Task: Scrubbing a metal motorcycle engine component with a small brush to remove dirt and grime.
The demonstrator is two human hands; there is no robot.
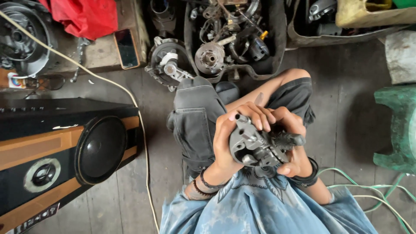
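Seen from above, a seated person holds a grey metal part (253,145) over the lap. The left hand (232,138) wraps it from the left, fingers curled over its top. The right hand (288,143) closes around its dark, greasy right end, thumb underneath. Both grips look firm.

Risks, as a judgement: the greasy part could slip and drop onto the knee (197,112) or wooden floor (346,86); its edges might pinch a finger.

A phone (126,47) with an orange rim lies on a bench top left. A small round multicoloured sticker (15,81) sits at the left edge. A speaker (65,156), black and brown, bears a pale label strip, too small to make out. Red cloth (84,15) lies top left.
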